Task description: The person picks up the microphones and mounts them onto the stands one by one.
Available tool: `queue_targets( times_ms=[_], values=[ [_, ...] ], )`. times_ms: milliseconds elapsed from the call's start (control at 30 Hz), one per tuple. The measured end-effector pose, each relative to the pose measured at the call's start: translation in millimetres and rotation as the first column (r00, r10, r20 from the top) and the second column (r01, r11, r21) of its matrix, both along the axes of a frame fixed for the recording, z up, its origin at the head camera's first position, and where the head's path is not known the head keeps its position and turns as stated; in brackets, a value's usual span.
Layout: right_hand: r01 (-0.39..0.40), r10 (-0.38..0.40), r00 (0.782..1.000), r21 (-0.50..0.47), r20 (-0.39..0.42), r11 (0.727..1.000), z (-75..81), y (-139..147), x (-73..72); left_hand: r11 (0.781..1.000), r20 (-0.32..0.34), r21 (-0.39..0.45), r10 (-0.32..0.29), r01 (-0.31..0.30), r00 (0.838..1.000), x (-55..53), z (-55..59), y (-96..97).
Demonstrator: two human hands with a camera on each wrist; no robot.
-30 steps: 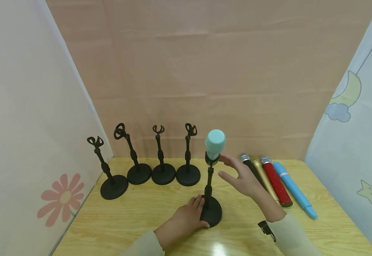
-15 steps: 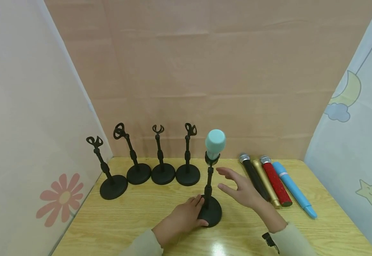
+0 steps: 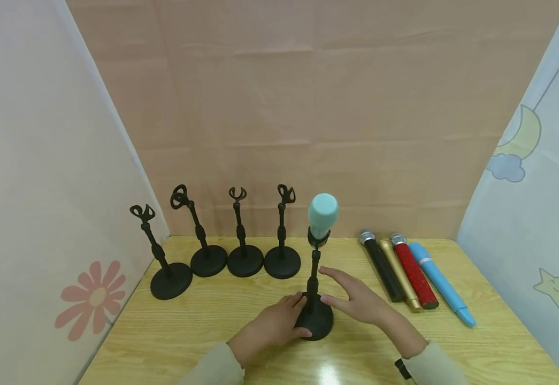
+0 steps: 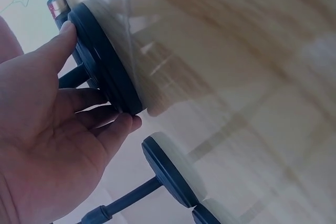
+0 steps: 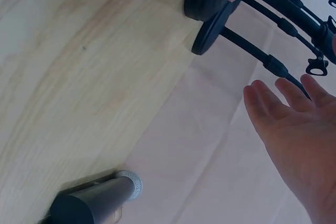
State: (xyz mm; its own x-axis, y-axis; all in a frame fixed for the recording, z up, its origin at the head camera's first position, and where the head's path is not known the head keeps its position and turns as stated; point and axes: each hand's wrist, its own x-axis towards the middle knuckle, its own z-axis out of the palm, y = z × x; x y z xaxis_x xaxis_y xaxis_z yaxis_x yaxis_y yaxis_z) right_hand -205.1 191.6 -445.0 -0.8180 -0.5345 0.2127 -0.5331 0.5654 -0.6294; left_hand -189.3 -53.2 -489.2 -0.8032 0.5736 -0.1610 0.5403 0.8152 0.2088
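Observation:
A black microphone stand (image 3: pixel 319 322) stands upright, with a mint-green microphone (image 3: pixel 323 213) in its top clip. My left hand (image 3: pixel 278 322) grips the stand's round base from the left. In the left wrist view, the thumb lies at one side of the base (image 4: pixel 107 59) and the fingertips at the other. Just right of the stand's pole is my right hand (image 3: pixel 358 300), thumb and fingers spread, holding nothing. Its fingers (image 5: pixel 257 98) look relaxed in the right wrist view, though that view cuts off part of the hand.
Several black stands with bare clips, among them one stand (image 3: pixel 245 261), line the back left. At the right lie a black microphone (image 3: pixel 381 267), a gold one (image 3: pixel 399 275), a red one (image 3: pixel 415 272) and a blue one (image 3: pixel 443 283). A tan backdrop (image 3: pixel 279 117) rises behind the table.
My right hand has moved down from beside the clip to near the lower pole, its fingers staying spread. My left hand stays on the base, and the stand has barely shifted.

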Motion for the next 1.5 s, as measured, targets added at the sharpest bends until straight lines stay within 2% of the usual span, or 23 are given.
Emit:
queue_targets(
  times_ms=[167, 467, 633, 833, 1100, 1300, 1500],
  values=[
    [-0.009, 0.007, 0.998, 0.039, 0.061, 0.999, -5.2, 0, 0.2, 1.0, 0.02, 0.024, 0.001, -0.001, 1.0, -0.7, 1.1, -1.4],
    [-0.05, 0.033, 0.985, 0.103, 0.167, 0.993, -10.9, -5, 1.1, 0.998, 0.016, 0.068, 0.001, -0.002, 1.0, -2.0, -0.4, -3.9],
    [-0.086, 0.062, 0.979, 0.119, 0.193, 0.989, -12.8, -7, 1.8, 0.997, 0.029, 0.076, 0.011, -0.013, 1.0, -0.5, 2.1, -4.5],
    [-0.121, 0.092, 0.976, 0.138, 0.199, 0.983, -16.7, -10, 0.3, 0.997, 0.029, 0.078, 0.01, -0.012, 1.0, 0.3, 5.9, -7.6],
    [-0.185, 0.159, 0.977, 0.193, 0.14, 0.964, -24.3, -14, -3.6, 0.993, -0.018, 0.117, -0.001, 0.003, 1.0, -4.0, 9.0, -12.1],
    [-0.174, 0.144, 0.982, 0.273, 0.126, 0.946, -21.9, -16, 0.6, 0.986, -0.054, 0.166, -0.013, 0.022, 0.998, -7.5, 16.3, -13.2],
    [-0.154, 0.13, 0.987, 0.347, 0.09, 0.925, -24.3, -15, 3.4, 0.977, -0.139, 0.204, -0.031, 0.059, 0.99, -9.0, 24.2, -13.9]
  ],
)
